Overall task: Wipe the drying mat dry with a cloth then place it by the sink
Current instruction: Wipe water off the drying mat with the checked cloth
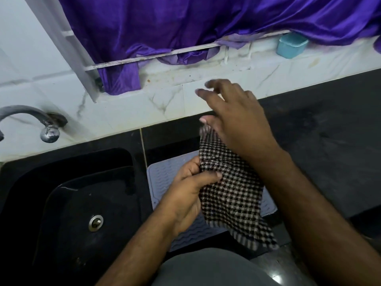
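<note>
So we've got the cloth [231,188] up in the air between both hands: it's a thin woven thing with a small black-and-white check and a striped hem along its lower edge, hanging loose and a bit crumpled. Our left hand [189,195] has its grip closed on the cloth's left edge, thumb pinching over the fabric. Our right hand [237,118] pins the top corner under its thumb while the other fingers are spread out and straight, not curled on anything.

The drying mat [165,178] lies flat on the dark surface [329,141] right under the cloth, just beside the sink's right rim. It looks like soft grey-lilac rubber with rounded corners and wavy ridges all over. Most of its middle is hidden by the cloth and our arms.

The sink [86,182] is a glossy black basin with a metal drain, and a curved metal tap [31,118] sits above it. To the right of the mat the surface runs wide and bare toward the tiled back wall, where a small teal tub [291,46] sits on the ledge under a purple curtain [185,21].
</note>
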Action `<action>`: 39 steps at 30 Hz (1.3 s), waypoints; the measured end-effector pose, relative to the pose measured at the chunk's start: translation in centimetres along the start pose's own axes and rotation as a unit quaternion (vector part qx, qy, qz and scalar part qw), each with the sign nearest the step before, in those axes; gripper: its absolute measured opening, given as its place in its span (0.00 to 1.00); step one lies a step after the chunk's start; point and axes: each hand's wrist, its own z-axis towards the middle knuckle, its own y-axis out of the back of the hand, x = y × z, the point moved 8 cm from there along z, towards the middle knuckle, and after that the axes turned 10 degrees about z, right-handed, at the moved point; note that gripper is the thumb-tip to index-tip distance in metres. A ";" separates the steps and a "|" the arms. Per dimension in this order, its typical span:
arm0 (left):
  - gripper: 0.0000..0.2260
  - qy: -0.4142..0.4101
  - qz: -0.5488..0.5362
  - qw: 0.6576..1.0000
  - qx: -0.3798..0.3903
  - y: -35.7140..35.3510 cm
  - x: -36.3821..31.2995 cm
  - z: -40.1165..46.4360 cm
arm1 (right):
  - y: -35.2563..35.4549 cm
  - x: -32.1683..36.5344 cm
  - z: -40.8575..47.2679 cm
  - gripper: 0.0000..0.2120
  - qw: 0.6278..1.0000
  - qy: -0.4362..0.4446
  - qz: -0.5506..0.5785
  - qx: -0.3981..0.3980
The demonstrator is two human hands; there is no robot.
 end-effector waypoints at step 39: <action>0.37 -0.086 0.688 0.720 0.006 6.2 7.1 3.7 | -7.3 -16.2 -21.9 0.04 0.752 -0.528 0.365 -0.146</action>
